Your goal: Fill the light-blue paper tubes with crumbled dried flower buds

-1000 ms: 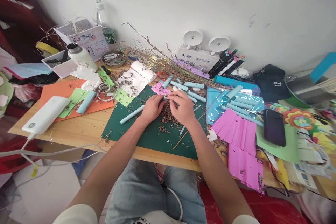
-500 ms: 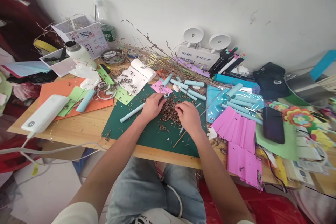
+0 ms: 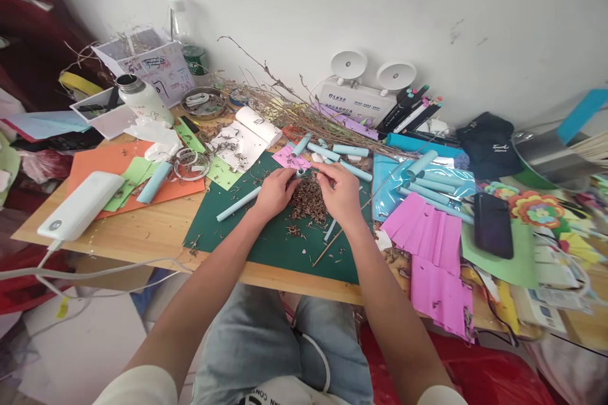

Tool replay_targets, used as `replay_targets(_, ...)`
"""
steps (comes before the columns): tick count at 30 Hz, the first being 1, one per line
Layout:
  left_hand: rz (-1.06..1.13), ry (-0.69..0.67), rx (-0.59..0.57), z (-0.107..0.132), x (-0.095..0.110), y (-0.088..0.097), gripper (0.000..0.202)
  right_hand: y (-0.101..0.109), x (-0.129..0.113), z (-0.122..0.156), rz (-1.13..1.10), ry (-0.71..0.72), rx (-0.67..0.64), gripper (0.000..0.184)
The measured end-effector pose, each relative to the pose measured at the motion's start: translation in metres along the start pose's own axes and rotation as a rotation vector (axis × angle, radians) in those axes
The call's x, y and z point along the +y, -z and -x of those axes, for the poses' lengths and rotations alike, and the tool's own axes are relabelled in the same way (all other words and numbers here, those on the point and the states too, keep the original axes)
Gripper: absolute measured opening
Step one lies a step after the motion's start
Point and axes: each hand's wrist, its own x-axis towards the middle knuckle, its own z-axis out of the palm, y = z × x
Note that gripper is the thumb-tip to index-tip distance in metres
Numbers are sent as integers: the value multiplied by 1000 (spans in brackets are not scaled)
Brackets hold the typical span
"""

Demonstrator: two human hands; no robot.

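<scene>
- Right hand (image 3: 339,196) has risen from the edge of the leaf pile (image 3: 308,202) to beside the mouth of the small blue tube (image 3: 299,172); the left hand (image 3: 274,193) has kept its place.
- Left fingers curl closed around the tube over the green mat (image 3: 280,256); right fingers bend inward, though I cannot tell whether they pinch anything.
- Brown, crumbly, dry leaf bits form the pile; the tube is round and hollow-ended.
- Smooth light-blue rolls (image 3: 351,150) lie beyond, brittle twigs (image 3: 285,107) behind them.
- Creased pink paper (image 3: 425,228) crowds the desk (image 3: 156,243) at right; a thin stick (image 3: 325,252) crosses the mat.
</scene>
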Motion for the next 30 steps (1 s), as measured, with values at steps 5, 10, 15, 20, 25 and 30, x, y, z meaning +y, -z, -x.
replay_targets(5,-5,13,-8,0,0,0,16,-3,3,2,-140,-104,42,29)
replay_targets(10,0,18,-5,0,0,0,16,-4,3,5,-207,-150,96,15)
replay_targets(15,-14,14,-9,0,-1,-1,16,-6,5,6,-129,-147,129,15)
replay_targets(20,-1,2,-1,0,-2,-1,16,-9,2,3,-34,-101,130,11)
replay_targets(25,10,9,-10,0,-2,-1,16,-15,-3,-7,56,96,41,12)
replay_targets(30,24,4,-15,0,-1,0,16,-20,2,-18,126,101,-29,7)
